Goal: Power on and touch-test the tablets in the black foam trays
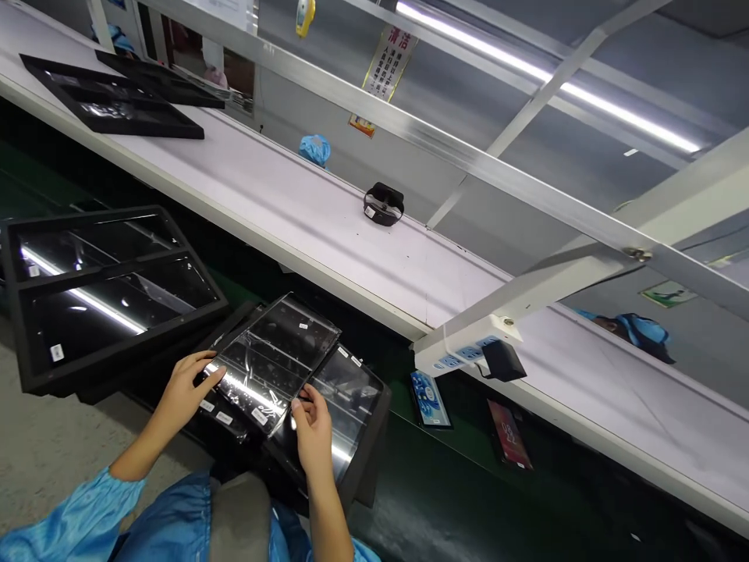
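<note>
Both hands hold a glossy black screen panel (275,351) with a clear film and small white labels. My left hand (190,389) pinches its left edge, thumb on top. At the lower right corner, my right hand (312,429) grips the same panel between thumb and fingers. Beneath and to the right sits a black foam tray (378,437) with another dark panel (354,390) in it. More labelled dark panels (219,414) show partly under the held one, by my left hand.
A black two-compartment tray (117,361) with panels lies at the left. More trays (181,125) rest on the white shelf (263,195), along with a black headset-like object (384,204). Two lit tablets (431,400) (509,433) lie on the green surface below a power strip (462,355). Blue-capped people are beyond.
</note>
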`<state>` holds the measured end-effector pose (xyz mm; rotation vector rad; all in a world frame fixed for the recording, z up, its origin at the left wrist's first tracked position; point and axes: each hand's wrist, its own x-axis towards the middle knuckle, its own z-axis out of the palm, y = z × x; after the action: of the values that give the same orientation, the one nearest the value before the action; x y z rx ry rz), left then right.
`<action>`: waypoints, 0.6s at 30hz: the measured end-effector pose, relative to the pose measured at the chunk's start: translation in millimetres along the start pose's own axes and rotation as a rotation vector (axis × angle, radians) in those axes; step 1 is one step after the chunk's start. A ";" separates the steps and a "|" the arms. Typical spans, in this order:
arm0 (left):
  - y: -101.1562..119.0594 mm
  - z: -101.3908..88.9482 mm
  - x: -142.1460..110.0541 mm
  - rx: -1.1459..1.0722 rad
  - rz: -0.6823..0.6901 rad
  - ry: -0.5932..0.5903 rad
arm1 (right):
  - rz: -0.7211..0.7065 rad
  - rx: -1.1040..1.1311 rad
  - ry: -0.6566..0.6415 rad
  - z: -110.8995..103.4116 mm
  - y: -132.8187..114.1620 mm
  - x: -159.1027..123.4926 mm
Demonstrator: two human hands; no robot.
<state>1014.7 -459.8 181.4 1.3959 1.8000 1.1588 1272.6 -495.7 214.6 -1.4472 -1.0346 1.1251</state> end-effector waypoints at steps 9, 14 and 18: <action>0.6 -11.9 5.8 -0.454 -0.274 -0.046 | -0.081 0.035 0.023 23.2 -32.7 -28.0; -7.2 -21.6 14.6 -0.674 -0.404 -0.029 | -0.251 -0.053 -0.058 44.4 -63.2 -43.6; -15.3 -23.7 16.2 -0.678 -0.422 0.006 | -0.248 0.007 -0.115 43.5 -57.4 -47.8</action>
<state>983.1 -452.2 179.7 0.5894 1.4025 1.3506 1217.5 -525.2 274.2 -1.2206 -1.2519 1.0394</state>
